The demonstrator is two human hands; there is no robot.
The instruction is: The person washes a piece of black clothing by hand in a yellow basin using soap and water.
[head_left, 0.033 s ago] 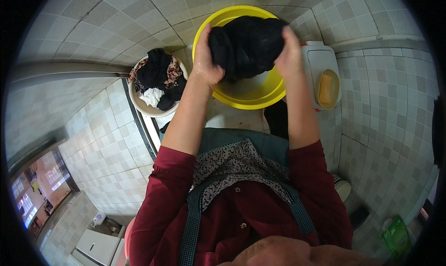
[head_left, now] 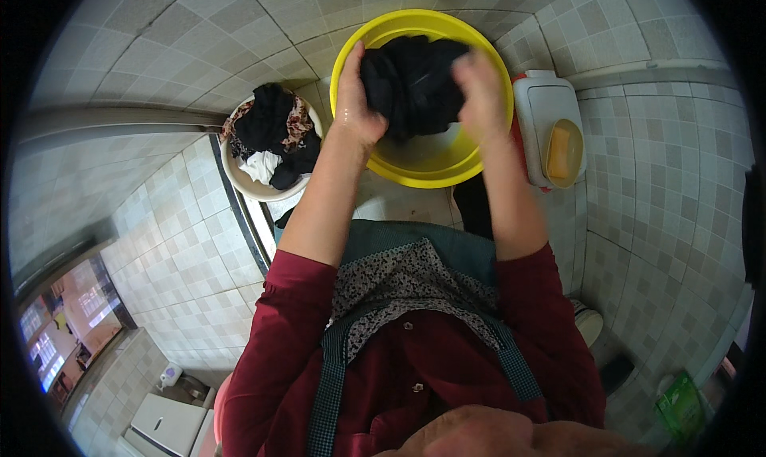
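A wet-looking bundle of black cloth (head_left: 419,86) is held over the yellow basin (head_left: 427,175); what sort of garment it is cannot be made out. Along the bundle's left side, my left hand (head_left: 357,106) is closed with the thumb up and the fingers mostly behind the cloth. My right hand (head_left: 481,94), smeared by motion, grips the right end of the bundle. Below the cloth, cloudy greyish water shows in the basin.
Left of the basin, a white tub (head_left: 259,195) holds black, white and patterned clothes. At right, a soap bar (head_left: 559,153) sits in a yellowish dish (head_left: 578,170) on a white lidded bin (head_left: 546,98). Tiled walls close in behind and at right.
My right hand has moved inward to the left, and the black cloth is bunched narrower between my hands. My left hand has hardly moved.
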